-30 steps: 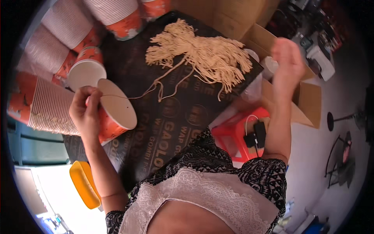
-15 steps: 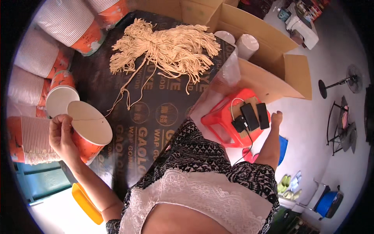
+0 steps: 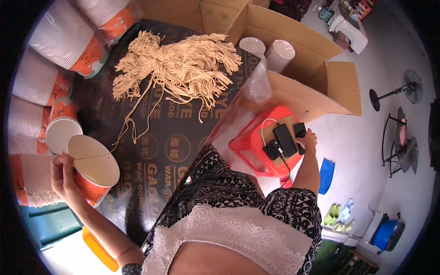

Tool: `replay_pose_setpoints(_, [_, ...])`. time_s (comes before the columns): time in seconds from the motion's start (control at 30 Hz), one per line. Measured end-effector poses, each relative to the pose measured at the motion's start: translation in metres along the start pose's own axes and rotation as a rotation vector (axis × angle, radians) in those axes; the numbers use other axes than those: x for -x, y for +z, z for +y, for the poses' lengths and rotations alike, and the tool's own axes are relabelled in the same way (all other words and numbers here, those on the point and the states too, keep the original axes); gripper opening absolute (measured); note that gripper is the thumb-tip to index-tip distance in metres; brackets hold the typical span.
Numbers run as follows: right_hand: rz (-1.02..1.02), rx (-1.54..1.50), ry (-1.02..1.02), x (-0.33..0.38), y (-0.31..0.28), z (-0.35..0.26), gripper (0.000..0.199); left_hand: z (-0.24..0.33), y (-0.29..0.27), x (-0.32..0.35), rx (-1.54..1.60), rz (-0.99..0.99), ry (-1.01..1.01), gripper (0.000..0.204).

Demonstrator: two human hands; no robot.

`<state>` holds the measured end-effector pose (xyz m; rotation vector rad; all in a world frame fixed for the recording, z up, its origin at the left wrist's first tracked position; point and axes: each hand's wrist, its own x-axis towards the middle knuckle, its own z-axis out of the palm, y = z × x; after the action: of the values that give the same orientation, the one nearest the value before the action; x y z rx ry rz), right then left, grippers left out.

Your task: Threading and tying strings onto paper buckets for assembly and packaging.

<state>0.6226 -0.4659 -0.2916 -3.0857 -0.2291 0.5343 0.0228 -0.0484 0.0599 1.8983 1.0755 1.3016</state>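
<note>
My left hand (image 3: 67, 178) pinches the end of a thin cream cord (image 3: 89, 158), closed on it beside an orange paper bucket (image 3: 93, 161) with a white inside. The cord crosses the bucket's mouth to a small hole in its wall, then runs to a large bundle of cream cords (image 3: 178, 68) on the black-covered table (image 3: 156, 178). At the right, my right hand (image 3: 309, 140) is closed around a flat black device (image 3: 299, 129) at the edge of the red stool (image 3: 250, 144); the fingers cover its middle. Next to it lies another black slab (image 3: 285, 140).
Stacks of orange paper buckets (image 3: 41, 176) line the left side, with one loose bucket (image 3: 63, 133) among them. An open cardboard box (image 3: 311, 94) holds plastic-wrapped white rolls (image 3: 279, 55). A charger with cable (image 3: 273, 150) sits on the stool; a fan (image 3: 412, 87) stands farther right.
My right hand has moved left onto the black device on the stool and closed around it. My left hand still holds the cord by the bucket. The whole view has shifted slightly.
</note>
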Motion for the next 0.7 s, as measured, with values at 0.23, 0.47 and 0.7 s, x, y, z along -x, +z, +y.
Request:
replay_pose_setpoints(0.23, [-0.061, 0.062, -0.005, 0.000, -0.003, -0.004, 0.095, -0.001, 0.000, -0.004, 0.041, -0.011, -0.038, 0.006])
replay_pose_setpoints(0.47, [-0.020, 0.052, -0.061, -0.005, 0.001, 0.003, 0.097, 0.000, 0.001, -0.009, 0.049, -0.022, -0.042, 0.010])
replay_pose_setpoints(0.7, [-0.080, 0.037, -0.046, -0.010, -0.009, -0.002, 0.114, 0.006, 0.001, -0.008, -0.068, 0.023, -0.061, 0.012])
